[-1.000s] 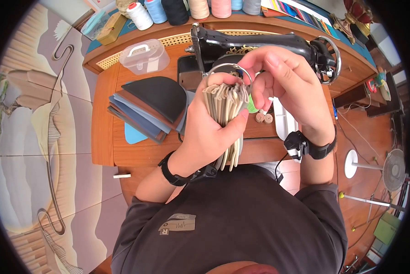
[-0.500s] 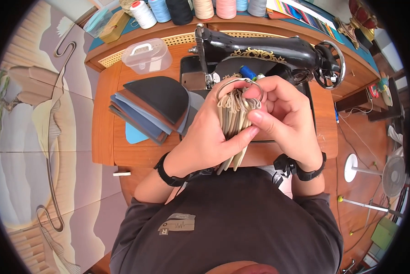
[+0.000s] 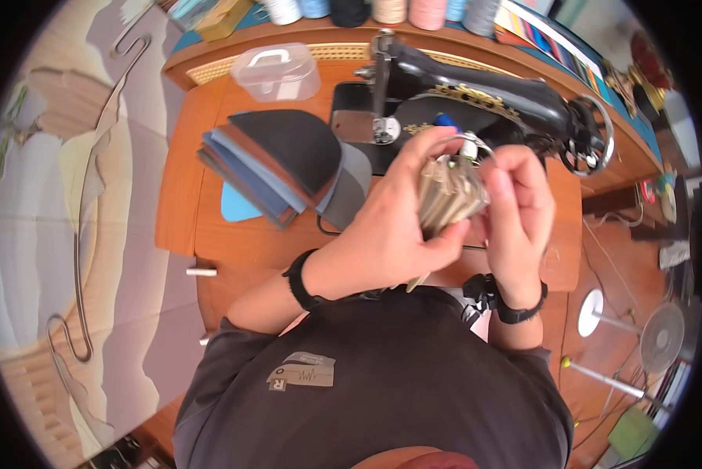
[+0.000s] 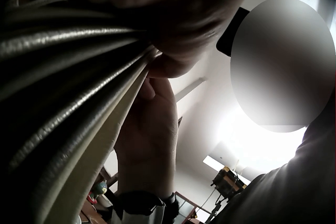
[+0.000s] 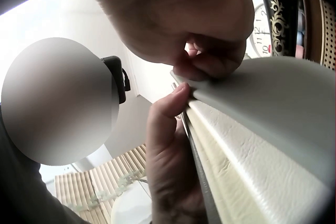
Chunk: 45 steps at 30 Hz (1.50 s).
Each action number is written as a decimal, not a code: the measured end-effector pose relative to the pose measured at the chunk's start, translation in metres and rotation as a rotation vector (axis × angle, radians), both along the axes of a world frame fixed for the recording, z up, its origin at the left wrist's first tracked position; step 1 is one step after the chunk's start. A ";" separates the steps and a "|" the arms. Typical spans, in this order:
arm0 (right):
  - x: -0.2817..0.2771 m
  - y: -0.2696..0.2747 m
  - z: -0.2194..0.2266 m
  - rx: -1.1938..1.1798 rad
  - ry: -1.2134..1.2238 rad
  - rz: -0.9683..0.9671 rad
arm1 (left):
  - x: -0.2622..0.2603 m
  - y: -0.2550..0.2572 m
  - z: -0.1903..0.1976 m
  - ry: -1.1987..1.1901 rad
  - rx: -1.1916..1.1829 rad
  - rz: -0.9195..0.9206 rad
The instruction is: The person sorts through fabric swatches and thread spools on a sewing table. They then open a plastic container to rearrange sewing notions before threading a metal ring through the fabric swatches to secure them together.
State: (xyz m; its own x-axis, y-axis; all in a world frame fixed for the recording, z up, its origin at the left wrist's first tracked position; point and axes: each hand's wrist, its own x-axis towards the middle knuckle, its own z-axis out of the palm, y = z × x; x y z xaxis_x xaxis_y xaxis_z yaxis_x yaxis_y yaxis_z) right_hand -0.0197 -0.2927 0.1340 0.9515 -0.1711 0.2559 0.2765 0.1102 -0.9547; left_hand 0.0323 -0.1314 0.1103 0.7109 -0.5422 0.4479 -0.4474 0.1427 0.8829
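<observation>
A thick bundle of cream, beige and grey leather-like swatches hangs on a metal ring in front of the chest. My left hand grips the bundle from the left, its thumb laid across the near side. On the other side, my right hand pinches at the ring with thumb and fingertips, right by the swatch ends. In the right wrist view, a grey swatch lies outermost, over cream ones. Swatch edges fan out below the left hand in the left wrist view.
A black sewing machine stands behind the hands. Left of them lie black, brown, blue and grey sheets in a stack, with a clear lidded box behind. Thread spools line the back shelf. A fan stands at right.
The right hand came down from above the ring to its right side. Both hands and the bundle have shifted right in the head view, which has itself moved a little.
</observation>
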 end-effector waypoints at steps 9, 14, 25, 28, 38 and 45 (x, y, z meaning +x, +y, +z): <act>-0.010 0.003 0.004 -0.408 -0.167 -0.158 | -0.021 0.009 0.019 0.131 0.314 0.199; -0.014 -0.003 0.001 -0.528 -0.234 -0.093 | -0.013 0.011 0.008 0.181 0.154 0.091; -0.008 -0.022 -0.058 -0.242 0.124 0.471 | -0.003 0.057 0.001 0.647 -0.467 -0.052; -0.012 0.005 -0.057 -0.259 0.193 0.386 | -0.004 0.065 -0.005 0.629 -0.483 0.070; -0.005 0.029 -0.041 -0.561 0.252 0.336 | -0.022 0.100 -0.038 0.538 -0.224 0.309; 0.006 0.029 -0.038 -0.588 -0.084 0.629 | -0.037 0.165 -0.044 0.455 -0.546 0.560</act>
